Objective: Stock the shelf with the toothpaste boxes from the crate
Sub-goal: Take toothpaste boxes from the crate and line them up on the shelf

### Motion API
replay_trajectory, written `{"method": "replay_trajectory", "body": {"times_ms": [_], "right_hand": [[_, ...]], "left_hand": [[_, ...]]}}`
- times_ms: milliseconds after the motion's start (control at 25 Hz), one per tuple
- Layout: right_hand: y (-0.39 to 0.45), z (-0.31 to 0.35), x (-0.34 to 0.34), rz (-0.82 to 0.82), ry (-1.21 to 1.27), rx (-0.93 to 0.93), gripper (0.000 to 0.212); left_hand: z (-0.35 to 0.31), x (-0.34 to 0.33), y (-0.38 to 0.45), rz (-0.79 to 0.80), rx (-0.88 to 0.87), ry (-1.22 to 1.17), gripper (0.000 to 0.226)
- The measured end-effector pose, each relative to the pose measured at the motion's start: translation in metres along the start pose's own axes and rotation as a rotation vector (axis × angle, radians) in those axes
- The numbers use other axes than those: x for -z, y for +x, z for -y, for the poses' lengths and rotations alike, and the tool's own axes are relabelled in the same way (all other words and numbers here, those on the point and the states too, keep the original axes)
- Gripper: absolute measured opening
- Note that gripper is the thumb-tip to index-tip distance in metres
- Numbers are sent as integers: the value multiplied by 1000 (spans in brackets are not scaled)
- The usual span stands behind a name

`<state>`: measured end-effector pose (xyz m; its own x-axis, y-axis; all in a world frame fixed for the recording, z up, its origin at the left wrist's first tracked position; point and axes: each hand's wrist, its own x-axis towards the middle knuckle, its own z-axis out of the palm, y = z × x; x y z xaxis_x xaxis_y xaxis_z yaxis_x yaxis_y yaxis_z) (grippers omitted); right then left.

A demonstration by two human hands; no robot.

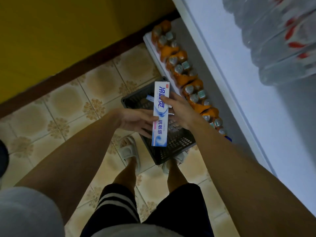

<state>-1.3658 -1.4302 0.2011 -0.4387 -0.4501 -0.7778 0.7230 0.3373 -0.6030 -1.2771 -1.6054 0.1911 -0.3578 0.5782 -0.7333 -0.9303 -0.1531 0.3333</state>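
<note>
A person looks down at a dark crate (172, 147) on the tiled floor (68, 100), just in front of their sandalled feet. Both hands hold one toothpaste box (160, 115) (white and blue, printed face up) above the crate. The left hand (136, 121) supports it from beneath, fingers extended under the box. The right hand (179, 110) has its grip clamped on the box, thumb on top. Another box (150, 98) lies inside the crate. Beside the crate, orange bottle packs (179, 65) line a low shelf (153, 48).
</note>
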Motion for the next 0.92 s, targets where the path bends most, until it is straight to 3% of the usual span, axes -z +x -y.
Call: {"method": "replay_trajectory", "body": {"times_ms": [160, 280, 400, 560, 640, 800, 920], "right_hand": [[-56, 54, -18, -78, -425, 268, 40], [-97, 84, -32, -131, -1009, 484, 47], [-128, 111, -52, -282, -1355, 670, 48], [-162, 150, -79, -350, -1469, 778, 50], [-178, 171, -85, -355, -1461, 764, 48], [-215, 222, -85, -188, -1123, 620, 56], [-246, 266, -77, -152, -1081, 542, 66]], "left_hand": [[-29, -29, -73, -162, -122, -116, 77], [-57, -42, -128, -216, -278, -221, 82], [-88, -62, -166, -257, -326, -100, 69], [-126, -95, -200, -332, -359, 197, 39], [-140, -105, -216, -365, -396, 235, 32], [-165, -111, -255, -330, -465, 232, 41], [-190, -114, -290, -316, -503, 278, 51]]}}
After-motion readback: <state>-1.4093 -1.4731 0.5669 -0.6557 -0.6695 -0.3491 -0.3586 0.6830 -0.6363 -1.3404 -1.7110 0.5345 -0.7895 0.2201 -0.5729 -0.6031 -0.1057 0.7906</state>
